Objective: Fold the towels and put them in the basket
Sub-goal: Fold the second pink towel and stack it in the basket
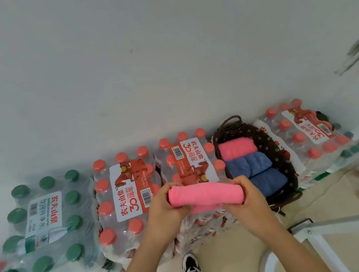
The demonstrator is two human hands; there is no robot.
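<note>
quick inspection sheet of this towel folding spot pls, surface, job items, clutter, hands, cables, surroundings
surface: shrink-wrapped packs of red-capped water bottles serve as the worktop, against a white wall.
job's things: dark brown fabric basket sits on the packs and holds one pink folded towel and two blue folded towels; a pink rolled towel is held above the packs, left of the basket.
clutter: pack of green-capped bottles at far left.
grippers: left hand and right hand each grip one end of the pink rolled towel.
cables: nothing seen.
surroundings: beige floor, a black and white shoe, a metal frame at lower right.
</note>
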